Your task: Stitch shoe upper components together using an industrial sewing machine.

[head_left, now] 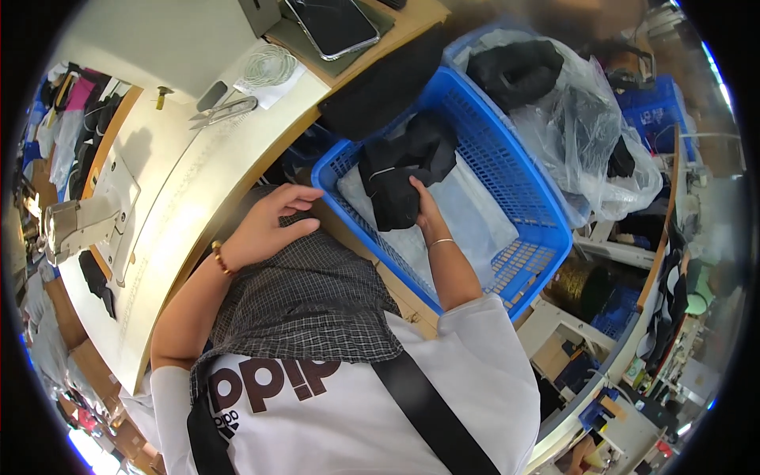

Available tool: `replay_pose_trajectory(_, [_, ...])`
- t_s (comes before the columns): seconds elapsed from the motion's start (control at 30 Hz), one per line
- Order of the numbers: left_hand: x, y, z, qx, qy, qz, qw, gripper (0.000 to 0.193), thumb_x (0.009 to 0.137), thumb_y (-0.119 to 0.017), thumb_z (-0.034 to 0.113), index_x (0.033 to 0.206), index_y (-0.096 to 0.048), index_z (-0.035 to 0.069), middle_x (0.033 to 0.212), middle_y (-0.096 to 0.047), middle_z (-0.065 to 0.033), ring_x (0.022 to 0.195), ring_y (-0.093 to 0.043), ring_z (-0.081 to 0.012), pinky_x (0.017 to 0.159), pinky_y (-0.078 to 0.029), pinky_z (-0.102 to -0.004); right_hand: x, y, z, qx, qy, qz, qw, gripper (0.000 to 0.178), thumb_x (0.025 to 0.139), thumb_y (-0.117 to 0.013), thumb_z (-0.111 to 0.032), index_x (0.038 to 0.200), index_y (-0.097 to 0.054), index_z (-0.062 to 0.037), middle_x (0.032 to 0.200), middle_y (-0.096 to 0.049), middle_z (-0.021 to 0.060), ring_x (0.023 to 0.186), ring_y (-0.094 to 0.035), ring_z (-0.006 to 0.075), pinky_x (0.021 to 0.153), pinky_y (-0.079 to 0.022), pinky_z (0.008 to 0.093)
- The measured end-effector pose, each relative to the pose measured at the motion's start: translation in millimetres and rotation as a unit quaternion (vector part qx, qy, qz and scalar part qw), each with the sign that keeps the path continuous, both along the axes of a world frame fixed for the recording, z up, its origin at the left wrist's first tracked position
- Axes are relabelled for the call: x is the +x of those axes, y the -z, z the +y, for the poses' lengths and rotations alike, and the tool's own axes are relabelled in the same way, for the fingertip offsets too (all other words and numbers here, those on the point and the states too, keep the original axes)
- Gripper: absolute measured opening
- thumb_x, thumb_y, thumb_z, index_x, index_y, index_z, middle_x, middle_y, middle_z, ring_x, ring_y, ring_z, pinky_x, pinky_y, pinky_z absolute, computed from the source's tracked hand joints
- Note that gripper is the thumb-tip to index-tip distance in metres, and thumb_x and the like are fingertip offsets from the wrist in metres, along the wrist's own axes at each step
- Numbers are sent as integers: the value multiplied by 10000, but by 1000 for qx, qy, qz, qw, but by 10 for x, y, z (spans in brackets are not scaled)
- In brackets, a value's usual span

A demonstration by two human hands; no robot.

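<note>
My right hand (pixel 426 209) reaches into a blue plastic basket (pixel 507 131) and grips a bundle of black cloth (pixel 398 178). The fingers are partly hidden by the fabric, with the thumb on top. A thin pale line, perhaps a thread or edge, crosses the cloth. Beneath it, a whitish plastic sheet (pixel 475 207) lines the basket's bottom. My left hand (pixel 275 227) hovers over my lap beside the basket's near left rim. Its fingers and thumb are apart, holding nothing. A dark checked apron (pixel 309 273) covers my lap.
At left, a pale sewing table (pixel 178 202) carries part of a sewing machine (pixel 91 222), thread snips (pixel 226 112) and a coil of pale cord (pixel 269 66). A phone (pixel 332 28) lies farther back. Past the basket sits a clear plastic bag (pixel 586 127) with black fabric.
</note>
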State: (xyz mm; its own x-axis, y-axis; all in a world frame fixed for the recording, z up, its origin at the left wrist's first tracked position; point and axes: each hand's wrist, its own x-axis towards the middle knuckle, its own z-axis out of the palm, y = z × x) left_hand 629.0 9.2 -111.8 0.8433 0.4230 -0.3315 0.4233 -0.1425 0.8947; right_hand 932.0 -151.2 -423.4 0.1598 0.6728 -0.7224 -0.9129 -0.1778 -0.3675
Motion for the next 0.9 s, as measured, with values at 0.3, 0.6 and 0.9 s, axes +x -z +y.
replay_pose_trajectory(0.3, [-539,-131,-96,71,1,11,997,512,855,-747,81,1337,-585,17,1232,-624,-131,1153,-612,-238,1033,-476,-367,-38,83,-89,-178,-162,-356,903,1030,856,-653,-685,1461,-420,116,1460,-517,246,1344,-522,330,1117,-397,381])
replay_pose_trajectory(0.6, [-1151,-505,-341,228,66,101,966,574,764,-790,71,1299,-584,33,1235,-608,-176,1132,-600,-382,967,-494,-408,896,502,-1659,-183,-323,-550,749,639,877,-707,-572,1249,-667,-53,1070,-721,108,1020,-666,228,960,-480,349])
replay_pose_trajectory(0.9, [-1764,-490,-672,233,7,146,961,624,754,-803,92,1332,-575,40,1169,-611,-170,1089,-607,-376,929,-501,-401,337,263,-2101,-378,-576,-463,558,1442,558,-862,-709,1625,9,-281,1638,-142,285,1473,-248,508,1174,-287,581])
